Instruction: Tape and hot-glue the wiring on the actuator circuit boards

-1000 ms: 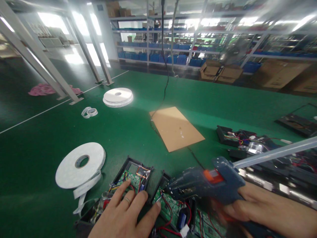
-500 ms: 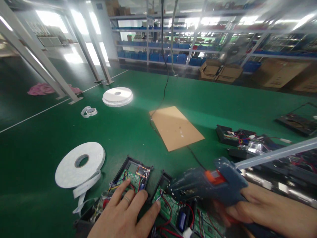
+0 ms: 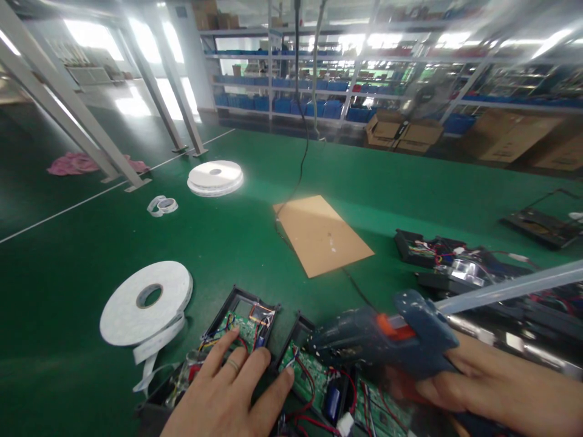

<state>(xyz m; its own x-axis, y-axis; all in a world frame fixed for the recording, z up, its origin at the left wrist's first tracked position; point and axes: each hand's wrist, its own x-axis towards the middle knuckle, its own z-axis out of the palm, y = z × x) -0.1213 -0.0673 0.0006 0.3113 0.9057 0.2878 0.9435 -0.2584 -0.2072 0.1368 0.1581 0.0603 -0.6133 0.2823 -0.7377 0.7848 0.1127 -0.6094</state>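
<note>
My right hand (image 3: 460, 379) grips a dark blue glue gun (image 3: 387, 340) with an orange part and a long clear glue stick (image 3: 519, 285) sticking out of its back. The gun's nozzle hangs over a black housing with a green circuit board (image 3: 310, 373), red wires and a blue cylindrical component (image 3: 333, 397). Spread across another open black housing (image 3: 234, 297), my left hand (image 3: 228, 388) has its fingers apart, with a ring on one of them. Its thumb tip reaches the edge of the board under the gun. The palm hides part of the wiring below.
A big roll of white tape (image 3: 168, 285) lies at the left, its loose strip trailing. Farther back are stacked white rolls (image 3: 215, 176) and a small tape roll (image 3: 166, 206). A cardboard sheet (image 3: 323, 237) lies mid-table over a cable. More black housings (image 3: 419, 249) crowd the right.
The glue gun and both hands stay in nearly the same place. The whole view has shifted very slightly, with the background a little farther left.
</note>
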